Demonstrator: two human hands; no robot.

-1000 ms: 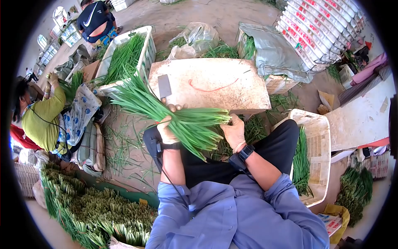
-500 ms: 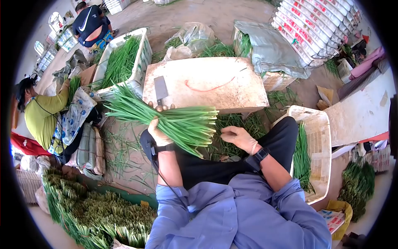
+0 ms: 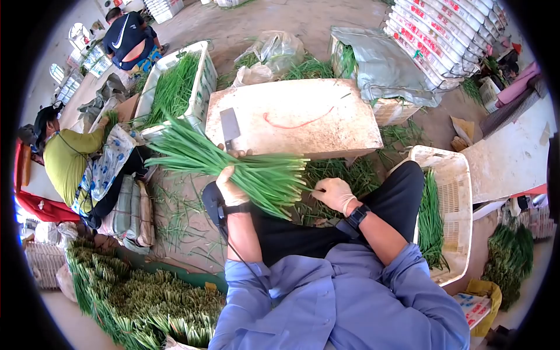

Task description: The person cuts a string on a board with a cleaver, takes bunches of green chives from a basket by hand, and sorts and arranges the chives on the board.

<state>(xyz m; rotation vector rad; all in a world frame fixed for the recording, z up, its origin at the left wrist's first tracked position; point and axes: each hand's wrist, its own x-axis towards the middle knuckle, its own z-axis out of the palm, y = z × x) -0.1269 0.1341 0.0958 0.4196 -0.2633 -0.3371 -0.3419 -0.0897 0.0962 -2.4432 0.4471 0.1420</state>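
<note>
Writing, L to R, places off the white board: person in dark top, far left beyond board, pale swoosh logo on back. White crate just left of board, green print on side, unreadable. Stacked white boxes, beyond board to right, red characters, too small to read. Printed packet, nearer than board, far right, red and blue print, unreadable.

Other stuff: person in yellow-green top sits left of board, greens by their hands. Large pile of cut greens, nearer than board, to left. Leaf scraps on floor, left of board and nearer. Cleaver lies on board's left part, handle end toward the bundle; red tie curved across board middle. Clear plastic bag just beyond board. Grey sheet over a crate off board's far right corner. Pale crate right of board, nearer, greens inside.

Hands: green bundle held at board's near left edge, leaf tips left, cut ends right. Left hand wrapped round its middle, fingers closed on it, fingertips showing past far side. Right hand, nearer than board, palm down, fingers curled narrow, thumb and index together near cut ends; thin green blade reaches them, can't tell if gripped. Black watch on right wrist.
</note>
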